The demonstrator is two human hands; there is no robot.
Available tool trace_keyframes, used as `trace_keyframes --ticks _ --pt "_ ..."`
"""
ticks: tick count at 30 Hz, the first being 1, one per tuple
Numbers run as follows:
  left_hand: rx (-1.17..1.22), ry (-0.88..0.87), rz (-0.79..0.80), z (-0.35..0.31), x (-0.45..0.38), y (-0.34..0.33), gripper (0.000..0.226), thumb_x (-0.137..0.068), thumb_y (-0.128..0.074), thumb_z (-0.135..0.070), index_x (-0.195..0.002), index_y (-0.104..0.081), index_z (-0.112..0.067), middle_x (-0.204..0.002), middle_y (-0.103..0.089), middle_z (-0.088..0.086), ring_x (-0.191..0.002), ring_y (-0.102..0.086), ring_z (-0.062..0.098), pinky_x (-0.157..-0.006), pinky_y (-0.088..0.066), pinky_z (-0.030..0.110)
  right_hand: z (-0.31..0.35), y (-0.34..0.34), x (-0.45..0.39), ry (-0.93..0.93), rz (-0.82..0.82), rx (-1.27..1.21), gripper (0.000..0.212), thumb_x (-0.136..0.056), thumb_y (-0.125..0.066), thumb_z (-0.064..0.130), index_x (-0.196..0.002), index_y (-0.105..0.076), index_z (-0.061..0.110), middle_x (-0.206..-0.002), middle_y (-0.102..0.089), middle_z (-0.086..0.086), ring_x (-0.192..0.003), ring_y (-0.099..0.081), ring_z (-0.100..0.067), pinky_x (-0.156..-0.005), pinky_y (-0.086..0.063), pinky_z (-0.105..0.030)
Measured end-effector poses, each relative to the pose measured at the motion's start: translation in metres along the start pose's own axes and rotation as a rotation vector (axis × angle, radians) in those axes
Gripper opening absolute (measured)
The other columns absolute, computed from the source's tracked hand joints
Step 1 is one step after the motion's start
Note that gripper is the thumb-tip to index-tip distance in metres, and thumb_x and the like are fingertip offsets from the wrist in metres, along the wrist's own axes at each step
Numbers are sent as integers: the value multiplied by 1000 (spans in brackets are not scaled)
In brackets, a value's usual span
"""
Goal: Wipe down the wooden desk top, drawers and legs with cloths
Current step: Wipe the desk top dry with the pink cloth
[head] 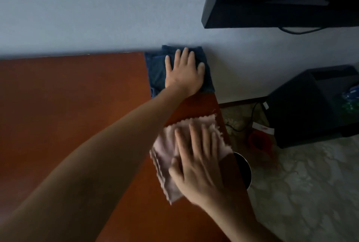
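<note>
Both hands are pressing flat: left hand (183, 70) on the blue cloth (157, 70), right hand (196, 162) on the pink cloth (167, 164), wiping the table (77, 105) top; drawers and legs likely remain.

Bare desk top (68, 105) leftward; wall (97, 8) behind

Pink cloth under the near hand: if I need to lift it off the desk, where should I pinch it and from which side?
Probably the left edge of the pink cloth, coming in from the left over the desk top. The folded layers show there, stacked and uncovered, while the right hand lies flat across the middle and the right edge sits near the desk's drop-off.
</note>
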State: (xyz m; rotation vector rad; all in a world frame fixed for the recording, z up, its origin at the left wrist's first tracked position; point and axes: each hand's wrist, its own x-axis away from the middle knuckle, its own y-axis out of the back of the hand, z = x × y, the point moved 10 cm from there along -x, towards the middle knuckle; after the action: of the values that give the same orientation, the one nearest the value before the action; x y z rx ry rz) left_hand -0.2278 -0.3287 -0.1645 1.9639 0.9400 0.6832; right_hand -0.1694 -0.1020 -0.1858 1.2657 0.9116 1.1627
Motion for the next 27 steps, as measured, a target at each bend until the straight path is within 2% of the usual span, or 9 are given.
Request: trace_keyframes --ticks 2,5,9,11,16,21,22,25,27 --pt "149 -67 -146 22 28 33 54 -108 -36 -32 -157 -37 -11 -169 -24 9 -158 -12 26 -129 -6 52 -10 3 -31 -98 -10 64 83 -96 -31 68 -163 -15 22 -169 -11 -20 -154 -9 -47 -119 -10 -68" --pt "57 -52 -270 86 122 66 52 -101 -40 -24 -151 -47 -9 -163 -38 10 -155 -26 28 -126 -21 53 -11 7 -61 -236 4 61 93 -95 -13 79 -164 -7 17 -169 0 -21 -155 4 -46 -119 -2 -68" --pt "-235 85 -46 156 249 47 69 -102 -22 -52 -164 -24 -21 -173 -13 -2 -160 -2 16 -129 -6 45 61 -7 15 122 48 43 83 -102 -17 67 -164 -7 12 -170 8 -16 -155 12 -42 -121 -4 -66" --pt "-347 97 17 163 279 28 77 -101 -13 -64 -166 -11 -23 -173 0 -4 -159 10 16 -129 0 47 45 -13 35 191 82 86 82 -102 -15 68 -164 -8 14 -171 7 -13 -156 10 -38 -121 -6 -64" --pt "-445 103 -45 156 291 15 80 -99 1 -69 -165 4 -23 -172 12 -4 -157 20 17 -128 7 48 -19 4 -41 -113 -1 112 84 -99 -11 69 -164 -4 15 -171 3 -14 -156 4 -41 -122 -2 -64" --pt "-411 107 -92 156 292 18 88 -91 8 -69 -165 2 -23 -172 11 -8 -157 15 13 -128 8 40 74 -21 72 587 20 120 77 -102 -17 64 -163 2 22 -172 9 -3 -157 15 -28 -125 11 -52" --pt "-403 115 -99 155 295 17 87 -92 7 -69 -166 1 -23 -172 10 -8 -158 13 12 -128 8 39 58 -18 69 566 -4 148 77 -100 -12 66 -163 5 24 -171 11 0 -156 16 -24 -125 11 -50" --pt "-412 147 -83 146 313 10 74 -103 -6 -61 -166 -1 -22 -172 9 -7 -157 12 10 -127 9 35 -21 0 15 125 13 143 78 -98 1 67 -163 9 26 -171 16 3 -156 17 -22 -126 10 -50" --pt "-412 140 -100 137 336 3 71 -106 -12 -57 -166 -2 -21 -173 8 -5 -158 10 10 -127 8 34 -24 -1 21 48 11 103 77 -99 0 65 -163 7 24 -170 16 4 -156 16 -23 -126 10 -50"
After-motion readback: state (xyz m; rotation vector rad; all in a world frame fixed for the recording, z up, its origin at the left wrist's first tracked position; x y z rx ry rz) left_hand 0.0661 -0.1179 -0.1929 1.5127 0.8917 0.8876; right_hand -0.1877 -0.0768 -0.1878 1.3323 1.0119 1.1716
